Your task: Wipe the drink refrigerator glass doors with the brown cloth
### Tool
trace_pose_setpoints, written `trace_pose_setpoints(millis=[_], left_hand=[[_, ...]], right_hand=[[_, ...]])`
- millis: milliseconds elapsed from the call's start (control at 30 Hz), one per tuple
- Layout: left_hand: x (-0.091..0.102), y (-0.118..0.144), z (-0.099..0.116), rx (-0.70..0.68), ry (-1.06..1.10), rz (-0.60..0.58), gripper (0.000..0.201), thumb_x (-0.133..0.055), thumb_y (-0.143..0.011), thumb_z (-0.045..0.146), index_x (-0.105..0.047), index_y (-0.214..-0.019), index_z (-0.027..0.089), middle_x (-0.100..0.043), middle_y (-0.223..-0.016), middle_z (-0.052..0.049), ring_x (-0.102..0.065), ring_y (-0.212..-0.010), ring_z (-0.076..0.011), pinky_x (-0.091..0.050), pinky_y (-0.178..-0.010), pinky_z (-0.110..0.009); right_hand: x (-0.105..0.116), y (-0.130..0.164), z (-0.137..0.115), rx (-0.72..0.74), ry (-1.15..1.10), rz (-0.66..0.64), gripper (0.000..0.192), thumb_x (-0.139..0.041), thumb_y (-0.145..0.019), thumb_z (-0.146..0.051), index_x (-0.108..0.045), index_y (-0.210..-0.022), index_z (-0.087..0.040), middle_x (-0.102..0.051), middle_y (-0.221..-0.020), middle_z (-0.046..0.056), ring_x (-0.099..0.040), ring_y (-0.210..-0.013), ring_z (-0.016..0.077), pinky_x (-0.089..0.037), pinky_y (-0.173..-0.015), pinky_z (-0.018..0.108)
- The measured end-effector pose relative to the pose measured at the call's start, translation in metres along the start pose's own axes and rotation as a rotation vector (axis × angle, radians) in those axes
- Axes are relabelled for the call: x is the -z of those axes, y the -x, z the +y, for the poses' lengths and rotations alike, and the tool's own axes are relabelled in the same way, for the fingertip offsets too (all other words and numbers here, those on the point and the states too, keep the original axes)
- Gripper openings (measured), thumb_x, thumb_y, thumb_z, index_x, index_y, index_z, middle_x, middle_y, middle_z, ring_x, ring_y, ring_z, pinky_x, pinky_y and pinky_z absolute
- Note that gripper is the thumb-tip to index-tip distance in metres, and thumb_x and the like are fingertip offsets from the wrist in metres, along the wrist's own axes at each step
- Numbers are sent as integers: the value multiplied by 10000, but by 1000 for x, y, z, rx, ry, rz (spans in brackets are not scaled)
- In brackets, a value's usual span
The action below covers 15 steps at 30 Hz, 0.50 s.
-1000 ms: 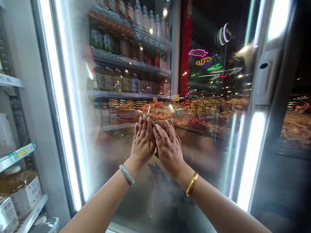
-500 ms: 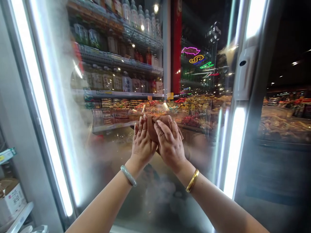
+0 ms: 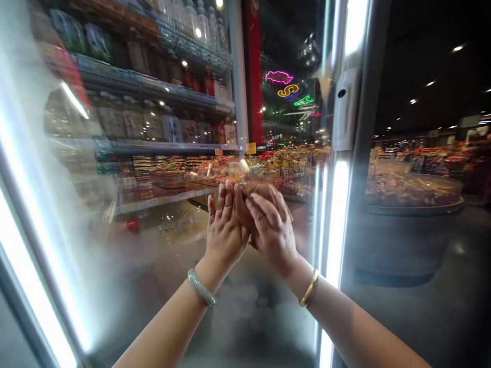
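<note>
Head view: both hands, left hand (image 3: 225, 232) and right hand (image 3: 273, 231), press flat with fingers extended, gripping nothing, on the fogged glass door (image 3: 161, 245), which has swung further outward; the lit door frame (image 3: 337, 214) now stands just right of them.

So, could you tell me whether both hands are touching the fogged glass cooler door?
Touching: the head view shows the left hand and right hand pressed flat on the fogged glass cooler door.

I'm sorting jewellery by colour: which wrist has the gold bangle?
The right wrist's gold bangle is shiny yellow metal; the left wrist's bracelet is pale grey-green. Both hands press on the glass door.
</note>
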<state>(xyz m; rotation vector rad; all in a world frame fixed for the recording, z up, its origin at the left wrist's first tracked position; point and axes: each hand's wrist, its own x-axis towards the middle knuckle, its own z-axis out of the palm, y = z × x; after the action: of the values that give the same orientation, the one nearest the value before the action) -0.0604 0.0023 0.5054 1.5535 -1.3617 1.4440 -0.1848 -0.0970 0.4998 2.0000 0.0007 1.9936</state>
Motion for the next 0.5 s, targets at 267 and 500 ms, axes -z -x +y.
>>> trace_pose_setpoints(millis=[267,500], left_hand=[[-10,4,47,-112,63,-2,766,-461,-1021,228,-105,-1687,101,-222,-1735,-156,-69,-1649,-241,-30,-1357,-461],[-15,12,58,-86,120,-2,777,-463,-1044,297,-72,-1691,118,-174,-1743,-145,-45,-1647,-233,2,-1354,-446]], right_hand=[[42,35,35,-191,65,89,636,-581,-974,-110,-478,-1562,-329,-602,-1424,98,-521,-1433,302,-412,-1251,628],[39,40,25,-137,-26,77,629,-620,-965,-137,-488,-1551,-325,-624,-1371,87,-511,-1442,309,-478,-1218,594]])
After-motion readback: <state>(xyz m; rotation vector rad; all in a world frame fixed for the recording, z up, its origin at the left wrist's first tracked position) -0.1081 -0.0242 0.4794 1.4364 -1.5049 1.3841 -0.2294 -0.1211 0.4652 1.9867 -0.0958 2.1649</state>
